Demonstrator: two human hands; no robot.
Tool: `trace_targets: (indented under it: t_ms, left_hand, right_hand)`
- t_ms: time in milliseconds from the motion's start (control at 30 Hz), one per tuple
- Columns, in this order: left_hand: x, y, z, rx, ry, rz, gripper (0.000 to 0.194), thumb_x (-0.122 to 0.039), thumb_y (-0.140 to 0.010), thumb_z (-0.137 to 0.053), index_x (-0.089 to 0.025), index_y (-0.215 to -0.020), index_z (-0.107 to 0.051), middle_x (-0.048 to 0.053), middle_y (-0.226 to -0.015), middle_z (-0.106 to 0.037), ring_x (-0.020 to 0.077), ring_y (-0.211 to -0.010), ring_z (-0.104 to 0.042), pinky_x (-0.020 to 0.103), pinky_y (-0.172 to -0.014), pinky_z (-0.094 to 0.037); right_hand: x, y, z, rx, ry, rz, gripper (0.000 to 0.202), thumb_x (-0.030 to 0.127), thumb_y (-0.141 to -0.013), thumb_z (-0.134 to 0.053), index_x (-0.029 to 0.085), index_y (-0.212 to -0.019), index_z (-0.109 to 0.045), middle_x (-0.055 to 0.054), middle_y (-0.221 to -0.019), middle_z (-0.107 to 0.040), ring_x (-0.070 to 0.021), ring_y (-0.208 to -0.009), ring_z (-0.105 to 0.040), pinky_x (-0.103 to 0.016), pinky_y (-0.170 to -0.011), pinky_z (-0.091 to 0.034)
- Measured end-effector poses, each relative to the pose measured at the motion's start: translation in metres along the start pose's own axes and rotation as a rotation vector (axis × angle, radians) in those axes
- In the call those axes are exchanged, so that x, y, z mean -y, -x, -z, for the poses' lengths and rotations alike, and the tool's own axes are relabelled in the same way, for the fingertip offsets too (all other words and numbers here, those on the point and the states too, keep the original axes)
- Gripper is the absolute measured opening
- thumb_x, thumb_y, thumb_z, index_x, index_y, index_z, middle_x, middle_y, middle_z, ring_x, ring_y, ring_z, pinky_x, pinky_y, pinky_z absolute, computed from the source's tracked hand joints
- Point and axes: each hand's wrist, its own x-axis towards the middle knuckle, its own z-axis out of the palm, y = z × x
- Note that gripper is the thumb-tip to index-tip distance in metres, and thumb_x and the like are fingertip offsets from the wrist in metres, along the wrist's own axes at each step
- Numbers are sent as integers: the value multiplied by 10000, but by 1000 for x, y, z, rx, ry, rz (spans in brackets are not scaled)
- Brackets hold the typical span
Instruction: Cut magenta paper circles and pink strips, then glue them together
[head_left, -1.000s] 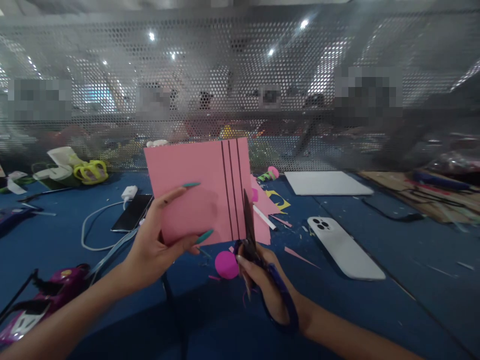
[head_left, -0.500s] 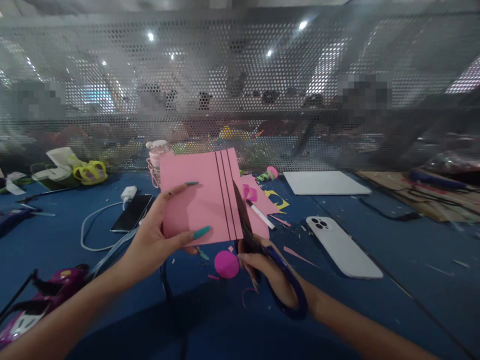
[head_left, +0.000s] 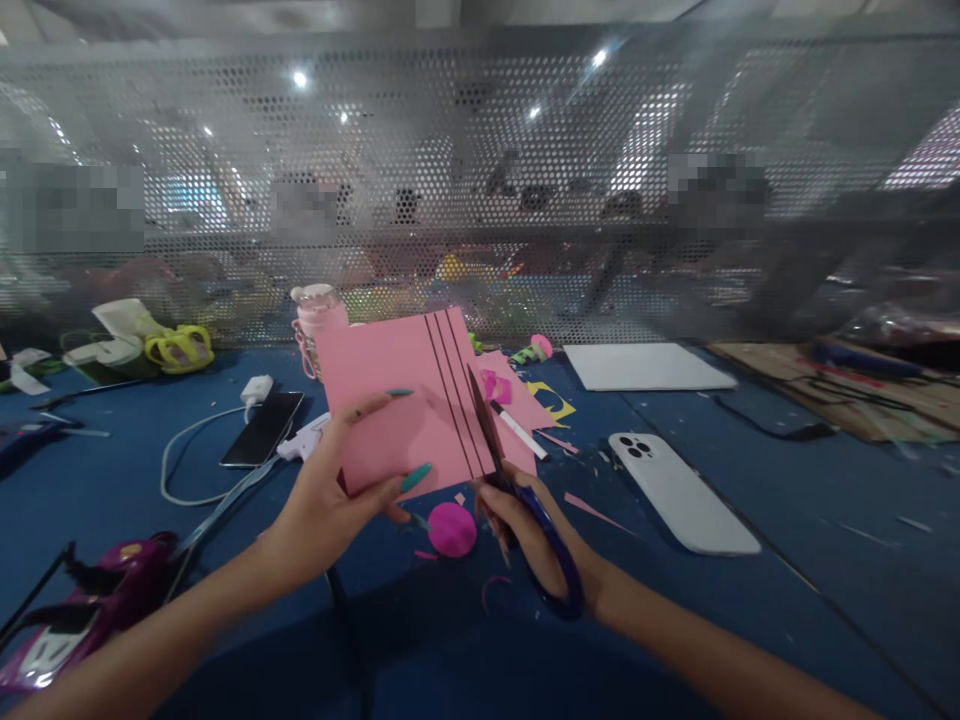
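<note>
My left hand (head_left: 330, 490) pinches the lower left part of a pink sheet (head_left: 397, 390), held up above the blue table (head_left: 420, 640). Three dark parallel lines run down the sheet near its right edge. Dark blue scissors (head_left: 551, 550) are in my right hand (head_left: 532, 520), with their blades pointing up along the sheet's right edge, near the lower right corner. A magenta paper circle (head_left: 451, 530) lies below the sheet. Behind its right side are more pink paper (head_left: 517, 385) and a white marker (head_left: 519, 432).
A white phone (head_left: 682, 495) and a white board (head_left: 649, 367) lie to the right. At the left are a black phone (head_left: 262, 430), a cable, a purple pouch (head_left: 112, 590) and a pink bottle (head_left: 319, 315). A perforated metal screen (head_left: 480, 150) stands behind.
The sheet has tilted slightly counterclockwise and its left side has dropped. The scissors' handles have swung left and up with my right hand. My left hand has shifted a little right.
</note>
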Motion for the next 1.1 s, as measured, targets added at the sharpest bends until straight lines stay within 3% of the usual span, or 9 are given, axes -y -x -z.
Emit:
trace_targets:
  t_ms: [200,333,400,633,867,1100]
  left_hand:
    - [0,2,-1,3,-43,-37,485,-248,-783,-652,-305,-1220,-449,101,-1362,-445,148,-635,-686,298,-484,-612]
    - [4,0,1,-48,-222,-147,363,-221,-814,-608,-259,-1164,-519,63,-1242,-565,237,-1074,-597,391,-873,-547]
    - [6,-1,2,-63,-267,-189,334,-210,-820,-599,-261,-1144,-537,45,-1194,-597,229,-1150,-542,423,-980,-462]
    - [12,-1,2,-123,-245,-157,399,-173,-787,-625,-296,-1157,-541,20,-1210,-588,217,-1144,-540,419,-966,-463]
    - [11,0,-2,-138,-236,-195,421,-156,-782,-632,-306,-1161,-529,5,-1197,-600,191,-1143,-549,390,-964,-480]
    - [13,-1,0,-120,-235,-212,483,-194,-786,-640,-309,-1230,-485,33,-1302,-545,218,-1210,-505,440,-992,-453]
  right_hand:
    - [-11,1,1,-7,28,73,440,641,-738,-541,207,-722,-469,71,-511,-408,-93,-439,-393,-235,-430,-341]
    - [-13,2,1,-15,-3,58,475,676,-704,-549,209,-726,-465,74,-504,-407,-94,-433,-395,-233,-422,-345]
    - [-11,1,0,0,-13,46,468,669,-704,-552,212,-705,-451,82,-491,-387,-86,-419,-374,-228,-415,-330]
    - [-3,1,-3,16,-12,81,366,546,-729,-590,210,-685,-454,73,-508,-419,-87,-434,-392,-235,-436,-343]
    - [-5,2,-4,-18,26,40,419,613,-714,-566,216,-690,-433,78,-495,-384,-90,-424,-373,-239,-418,-331]
    - [-2,0,-2,29,-6,38,410,594,-697,-592,212,-699,-445,79,-505,-398,-85,-423,-375,-231,-419,-326]
